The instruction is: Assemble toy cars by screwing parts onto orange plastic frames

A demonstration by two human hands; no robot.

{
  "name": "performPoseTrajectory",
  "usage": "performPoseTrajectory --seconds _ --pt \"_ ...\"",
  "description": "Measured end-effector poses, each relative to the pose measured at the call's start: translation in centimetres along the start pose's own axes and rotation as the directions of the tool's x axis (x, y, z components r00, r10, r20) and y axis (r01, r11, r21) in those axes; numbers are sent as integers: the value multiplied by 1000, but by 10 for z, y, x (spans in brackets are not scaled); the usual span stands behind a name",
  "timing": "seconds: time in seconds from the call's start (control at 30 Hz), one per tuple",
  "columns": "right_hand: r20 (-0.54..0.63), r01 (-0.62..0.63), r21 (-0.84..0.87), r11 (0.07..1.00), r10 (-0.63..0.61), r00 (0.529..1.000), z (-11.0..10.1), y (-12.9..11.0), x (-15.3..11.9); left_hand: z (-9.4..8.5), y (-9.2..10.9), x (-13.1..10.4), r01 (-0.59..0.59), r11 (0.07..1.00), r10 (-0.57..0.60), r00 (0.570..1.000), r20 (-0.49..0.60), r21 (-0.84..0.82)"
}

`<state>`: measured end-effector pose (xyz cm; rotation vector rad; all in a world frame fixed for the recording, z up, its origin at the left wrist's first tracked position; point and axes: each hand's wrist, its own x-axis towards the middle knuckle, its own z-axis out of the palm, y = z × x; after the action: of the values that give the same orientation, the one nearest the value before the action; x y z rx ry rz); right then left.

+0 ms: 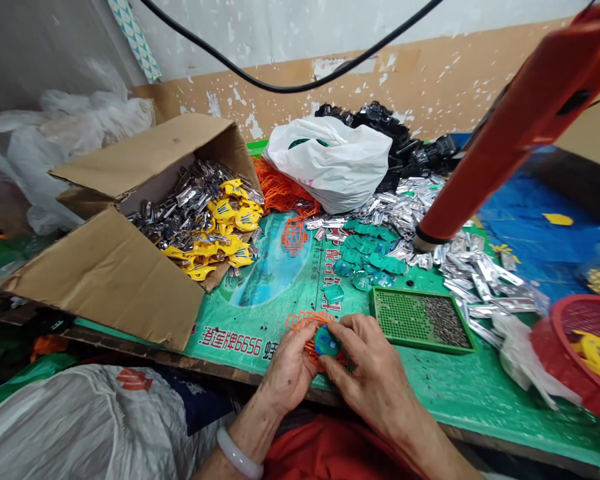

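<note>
Close to the table's front edge, both hands meet around a small green-and-blue plastic piece [326, 341]. My left hand [291, 373] curls its fingers behind the piece, and my right hand [367, 363] pinches it from the other side. Orange lattice-like plastic [300, 321] shows around and beneath the fingers; whether either hand holds it I cannot tell. Just beyond lies a single green piece [333, 293], with a pile of green pieces [365, 248] behind it. Right of my right hand stands a green tray [399, 313] with many small dark metal pins [443, 320].
An open cardboard box [155, 280] spills yellow parts [225, 227] and shiny metal parts at left. A red post [500, 140] rises among silver metal pieces [480, 270]. A white bag [330, 160] sits behind; a red basket [570, 353] stands at right. A black cable [280, 88] hangs above.
</note>
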<state>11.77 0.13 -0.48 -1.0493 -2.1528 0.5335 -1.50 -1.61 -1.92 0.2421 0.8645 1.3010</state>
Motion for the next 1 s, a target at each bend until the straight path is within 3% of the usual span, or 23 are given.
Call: performPoseTrajectory --seconds 0.5,0.67,1.0 --pt "-5 -107 194 975 111 994 -15 7 8 0 0 -2 0 999 -2 998 67 41" --pt "-16 -111 179 978 116 993 -20 9 7 0 1 -2 29 998 -33 997 70 56" --pt "38 -77 86 993 74 997 -5 9 3 0 -1 0 -31 999 29 998 63 18"
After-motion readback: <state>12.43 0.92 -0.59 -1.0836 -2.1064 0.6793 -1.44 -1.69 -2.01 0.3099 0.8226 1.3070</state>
